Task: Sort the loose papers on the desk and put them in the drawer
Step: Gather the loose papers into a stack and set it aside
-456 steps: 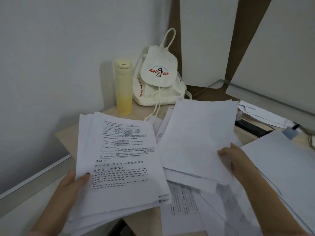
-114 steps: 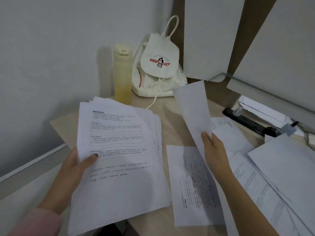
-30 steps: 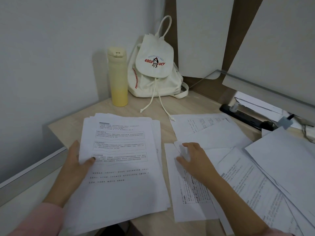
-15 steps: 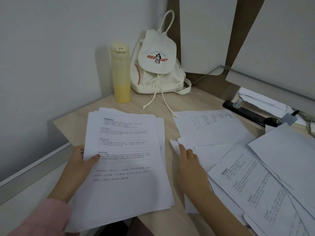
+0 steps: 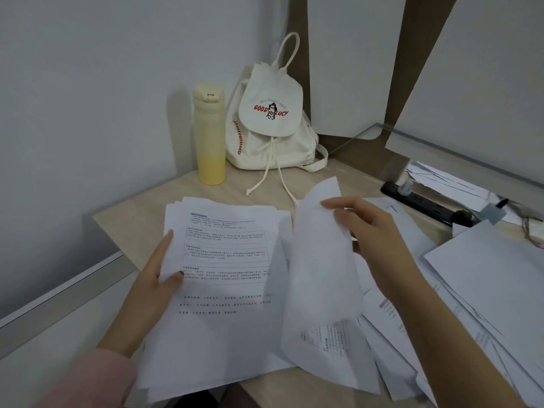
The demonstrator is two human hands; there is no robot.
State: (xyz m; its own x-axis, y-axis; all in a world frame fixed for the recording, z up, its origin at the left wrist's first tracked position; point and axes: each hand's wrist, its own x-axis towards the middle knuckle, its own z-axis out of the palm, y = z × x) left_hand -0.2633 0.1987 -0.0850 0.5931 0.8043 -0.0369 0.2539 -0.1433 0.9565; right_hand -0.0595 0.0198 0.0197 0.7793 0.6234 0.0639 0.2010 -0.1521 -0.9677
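Your left hand (image 5: 153, 278) holds the stack of papers (image 5: 223, 290) at the desk's (image 5: 141, 213) left front. Your right hand (image 5: 371, 240) lifts one sheet (image 5: 321, 275) just right of it. Loose papers (image 5: 471, 290) lie farther right. Bottle (image 5: 209, 134) and bag (image 5: 270, 125) stand behind.

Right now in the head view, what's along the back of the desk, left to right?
Pale yellow bottle → cream canvas drawstring backpack → black power strip.
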